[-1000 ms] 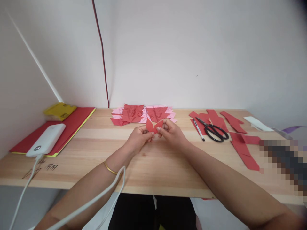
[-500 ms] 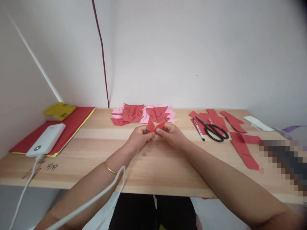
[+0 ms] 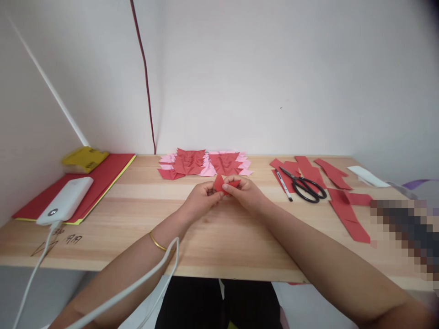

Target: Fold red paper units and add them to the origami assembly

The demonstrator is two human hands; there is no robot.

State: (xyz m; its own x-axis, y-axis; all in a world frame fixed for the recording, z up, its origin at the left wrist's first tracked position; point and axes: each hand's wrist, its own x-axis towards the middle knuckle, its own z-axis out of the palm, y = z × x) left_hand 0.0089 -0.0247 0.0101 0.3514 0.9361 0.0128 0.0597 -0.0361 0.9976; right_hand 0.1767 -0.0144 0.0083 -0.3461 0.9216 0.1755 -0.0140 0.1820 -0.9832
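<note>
Both hands meet over the middle of the wooden table (image 3: 212, 237) and pinch a small folded piece of red paper (image 3: 221, 183). My left hand (image 3: 198, 199) grips its left side with closed fingers. My right hand (image 3: 244, 193) grips its right side, thumb and forefinger pressed on the paper. Just behind the hands, against the wall, lies a spread of folded red and pink paper pieces (image 3: 204, 163).
Black scissors (image 3: 304, 186) and a pen (image 3: 284, 184) lie on red paper strips (image 3: 346, 214) to the right. On the left sit a white power bank (image 3: 65, 200) with a cable, red sheets (image 3: 103, 176) and a yellow packet (image 3: 85, 158). A red cord (image 3: 146, 77) hangs down the wall.
The two upright points of the red paper have been pressed together and lower between the fingers. The hands stayed in place, closer together.
</note>
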